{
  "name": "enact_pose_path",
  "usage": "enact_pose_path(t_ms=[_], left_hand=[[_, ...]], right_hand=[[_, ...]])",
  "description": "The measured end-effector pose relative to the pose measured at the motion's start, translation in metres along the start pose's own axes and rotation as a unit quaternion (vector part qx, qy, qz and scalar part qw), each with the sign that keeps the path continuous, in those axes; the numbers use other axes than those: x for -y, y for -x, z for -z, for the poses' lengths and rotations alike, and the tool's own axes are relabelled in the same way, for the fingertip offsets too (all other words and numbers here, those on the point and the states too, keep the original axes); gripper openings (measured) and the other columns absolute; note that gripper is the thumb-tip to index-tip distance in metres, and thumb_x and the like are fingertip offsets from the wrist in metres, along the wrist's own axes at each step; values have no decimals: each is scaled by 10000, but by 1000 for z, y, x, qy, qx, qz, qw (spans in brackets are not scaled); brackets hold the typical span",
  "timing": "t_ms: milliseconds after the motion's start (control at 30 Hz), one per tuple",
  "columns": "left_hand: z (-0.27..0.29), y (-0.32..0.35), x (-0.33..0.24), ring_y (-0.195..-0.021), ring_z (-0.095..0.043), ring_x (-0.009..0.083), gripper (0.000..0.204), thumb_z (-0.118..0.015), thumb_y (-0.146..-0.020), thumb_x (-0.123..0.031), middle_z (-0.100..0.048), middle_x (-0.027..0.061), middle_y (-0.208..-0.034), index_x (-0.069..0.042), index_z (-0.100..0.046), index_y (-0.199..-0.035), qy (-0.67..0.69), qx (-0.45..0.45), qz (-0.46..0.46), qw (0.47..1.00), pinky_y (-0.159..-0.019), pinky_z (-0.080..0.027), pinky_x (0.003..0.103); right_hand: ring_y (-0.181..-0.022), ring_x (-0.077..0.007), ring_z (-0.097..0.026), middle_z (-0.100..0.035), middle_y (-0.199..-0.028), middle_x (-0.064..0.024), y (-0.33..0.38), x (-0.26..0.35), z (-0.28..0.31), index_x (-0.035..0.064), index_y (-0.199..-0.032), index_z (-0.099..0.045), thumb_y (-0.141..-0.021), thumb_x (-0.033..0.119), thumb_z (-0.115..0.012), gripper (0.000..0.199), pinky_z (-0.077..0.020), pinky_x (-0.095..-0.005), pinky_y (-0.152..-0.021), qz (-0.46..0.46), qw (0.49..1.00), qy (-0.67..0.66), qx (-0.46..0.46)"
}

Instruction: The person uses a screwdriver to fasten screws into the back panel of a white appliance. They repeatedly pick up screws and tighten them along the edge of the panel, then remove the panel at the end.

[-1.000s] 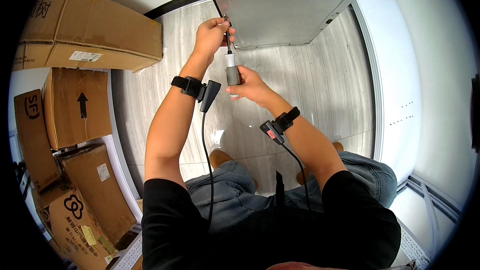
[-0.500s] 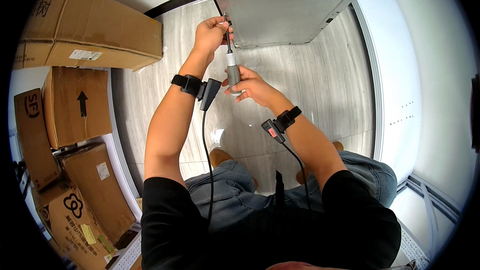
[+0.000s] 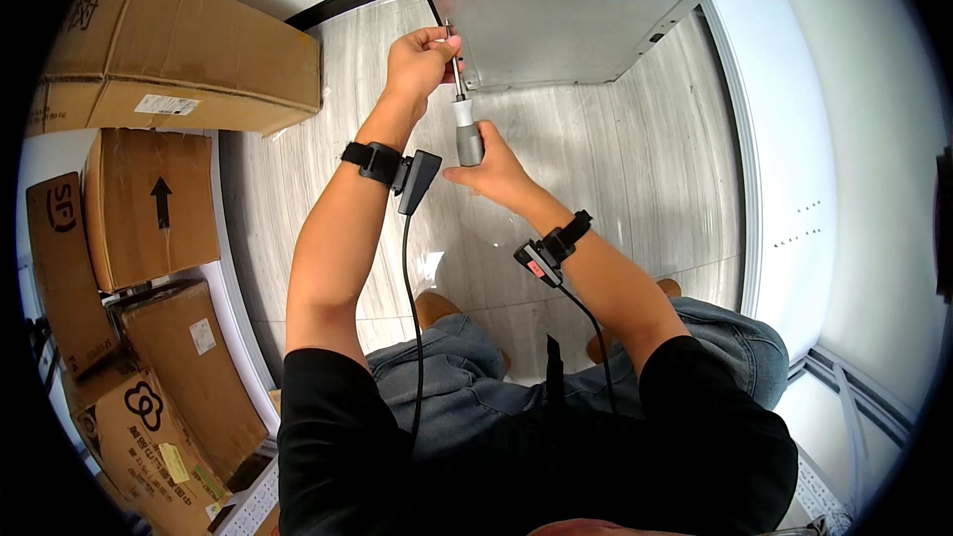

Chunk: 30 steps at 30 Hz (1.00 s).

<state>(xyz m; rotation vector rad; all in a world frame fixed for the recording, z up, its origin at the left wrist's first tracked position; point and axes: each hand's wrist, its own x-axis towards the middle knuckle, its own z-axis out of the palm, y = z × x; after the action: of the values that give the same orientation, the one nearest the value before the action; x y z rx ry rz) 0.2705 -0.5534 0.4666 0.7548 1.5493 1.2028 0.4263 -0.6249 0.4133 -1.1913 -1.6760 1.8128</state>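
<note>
The right hand (image 3: 493, 171) is wrapping its grip around the grey-and-white-handled screwdriver (image 3: 465, 129), whose shaft is pointing up at the left edge of the flat grey metal panel (image 3: 566, 10). The left hand (image 3: 419, 62) is pinching the shaft near that edge. Open pale wood-grain floor (image 3: 635, 179) is lying beneath; brown cardboard boxes (image 3: 179, 50) are crowding the left.

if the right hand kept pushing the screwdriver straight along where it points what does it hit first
Most likely the grey metal panel: the right hand aims the screwdriver up at the panel's edge, where the left hand pinches the shaft. Depth is unclear, so contact can't be confirmed.
</note>
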Motion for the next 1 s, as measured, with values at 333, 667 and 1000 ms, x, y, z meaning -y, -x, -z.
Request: enact_pose_path(t_ms=[333, 667, 1000], left_hand=[[-3, 6, -2, -725, -638, 161, 205, -479, -935, -91, -643, 90, -896, 9, -568, -1089, 42, 25, 5, 999, -658, -545, 301], [-3, 9, -2, -771, -646, 178, 256, -440, -954, -122, -634, 93, -932, -20, -541, -1165, 13, 41, 11, 999, -694, -544, 300], [-30, 33, -31, -693, -654, 168, 291, -362, -997, -227, -651, 87, -813, -59, -553, -1139, 63, 83, -52, 993, -625, -510, 257]], right_hand=[[-798, -114, -566, -586, -946, -52, 0, -3, 23, 46, -1192, -441, -794, 73, -665, 458, -456, -248, -544, -42, 986, -134, 89], [-766, -107, -554, -581, -919, -45, 3, -3, 18, 35, -1162, -440, -781, 67, -688, 456, -446, -257, -541, -46, 994, -84, 60], [-750, -102, -560, -612, -927, -45, 48, 38, 82, 64, -1156, -460, -769, 88, -659, 435, -410, -237, -525, -53, 989, -62, 127]])
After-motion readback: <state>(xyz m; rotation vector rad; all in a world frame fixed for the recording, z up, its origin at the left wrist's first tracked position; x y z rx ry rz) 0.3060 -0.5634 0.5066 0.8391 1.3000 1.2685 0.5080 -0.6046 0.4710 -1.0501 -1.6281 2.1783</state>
